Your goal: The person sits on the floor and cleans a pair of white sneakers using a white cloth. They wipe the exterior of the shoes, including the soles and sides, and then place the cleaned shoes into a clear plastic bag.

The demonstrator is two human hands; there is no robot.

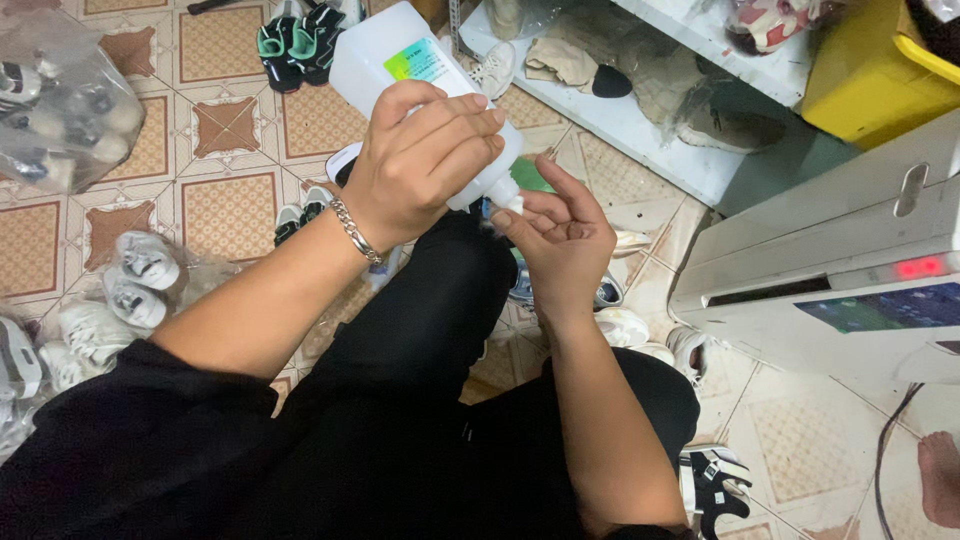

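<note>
My left hand (425, 150), with a silver chain bracelet at the wrist, is wrapped around a white plastic bottle (385, 55) that carries a green and yellow label. The bottle is tipped downward, its nozzle pointing into my right hand (560, 235). That hand is cupped just under the nozzle, fingertips touching its tip. Both hands hover over my lap, which is in black clothing.
Several pairs of shoes lie on the patterned tile floor, some in clear plastic bags (60, 100) at the left. A white machine (830, 250) with a red light stands at the right. A white shelf (640, 130) holds more shoes, with a yellow box (870, 70) above. Someone's bare foot (940, 475) shows at the lower right.
</note>
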